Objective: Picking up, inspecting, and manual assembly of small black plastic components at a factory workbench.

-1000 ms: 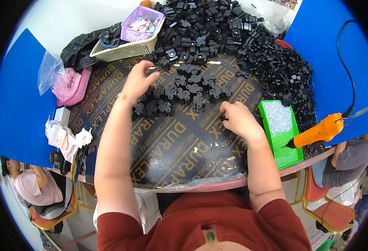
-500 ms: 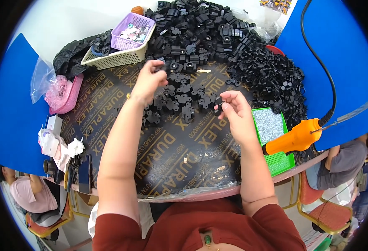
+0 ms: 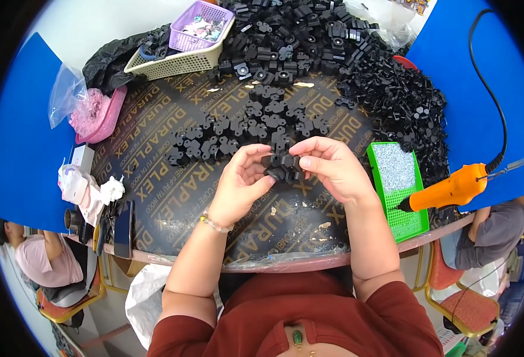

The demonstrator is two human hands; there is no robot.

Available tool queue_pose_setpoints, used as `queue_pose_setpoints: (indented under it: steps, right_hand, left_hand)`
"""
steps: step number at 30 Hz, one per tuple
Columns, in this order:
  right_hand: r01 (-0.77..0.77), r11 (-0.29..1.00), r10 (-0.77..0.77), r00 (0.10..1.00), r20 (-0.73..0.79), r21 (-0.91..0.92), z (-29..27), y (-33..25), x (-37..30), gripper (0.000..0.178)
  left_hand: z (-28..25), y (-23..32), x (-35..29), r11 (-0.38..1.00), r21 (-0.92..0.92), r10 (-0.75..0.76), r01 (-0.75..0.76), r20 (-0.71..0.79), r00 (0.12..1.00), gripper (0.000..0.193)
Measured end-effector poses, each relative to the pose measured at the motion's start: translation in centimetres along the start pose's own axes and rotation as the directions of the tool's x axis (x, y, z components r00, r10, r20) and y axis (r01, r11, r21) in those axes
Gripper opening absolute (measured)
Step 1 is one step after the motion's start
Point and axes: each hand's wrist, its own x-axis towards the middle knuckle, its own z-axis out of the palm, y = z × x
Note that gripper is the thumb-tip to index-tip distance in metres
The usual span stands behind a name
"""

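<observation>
Both hands meet over the near middle of the table. My left hand [image 3: 239,185] is closed around a black plastic part [image 3: 281,172] with several lobes. From the other side my right hand [image 3: 336,172] pinches the same dark cluster, thumb and forefinger at its right edge. Whether the cluster is one piece or two pressed together I cannot make out. Just beyond the fingers lies a spread of loose flat black parts [image 3: 262,124]. Past it rises a large pile of blocky black parts [image 3: 286,41].
Small black pieces [image 3: 414,101] are heaped at the right. A green tray [image 3: 426,223] holds tiny silvery bits; an orange power screwdriver [image 3: 452,187] hangs over it on a cord. Cream [image 3: 181,66], purple [image 3: 184,40] and pink [image 3: 108,122] baskets stand left, with a phone [image 3: 124,229] near the edge.
My left hand has come back from the far pile to the near middle. The right hand has moved slightly nearer, and both now meet on the black part.
</observation>
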Motion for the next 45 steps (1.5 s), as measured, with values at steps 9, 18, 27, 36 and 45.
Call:
queue_pose_setpoints:
  steps: [9, 18, 27, 36, 45]
  right_hand:
    - [-0.06, 0.996, 0.062, 0.997, -0.043, 0.062, 0.7, 1.1, 0.4, 0.022]
    - [0.049, 0.979, -0.066, 0.994, -0.082, -0.197, 1.6, 0.9, 0.2, 0.023]
    - [0.086, 0.723, -0.245, 0.96, -0.138, -0.686, 1.7, 0.7, 0.2, 0.042]
    - [-0.478, -0.049, -0.206, 0.864, -0.459, -0.877, -5.0, -1.2, -2.6, 0.039]
    - [-0.259, -0.108, -0.185, 0.954, -0.237, -0.96, -4.7, 2.3, 0.2, 0.029]
  left_hand:
    - [-1.2, -1.1, -0.4, 1.0, 0.012, 0.027, -0.027, 0.024, 0.999, 0.046]
    - [-1.6, -1.4, -0.6, 0.999, -0.023, 0.029, -0.028, 0.049, 0.998, 0.044]
    - [-2.3, 0.2, -1.0, 0.992, -0.098, 0.087, -0.082, 0.047, 0.995, 0.05]
    - [-9.4, 4.7, -4.6, 0.164, 0.972, 0.176, 0.168, -0.196, 0.965, 0.044]
    - [-11.5, 4.2, -1.0, 0.114, 0.991, 0.351, -0.065, 0.021, 0.936, 0.039]
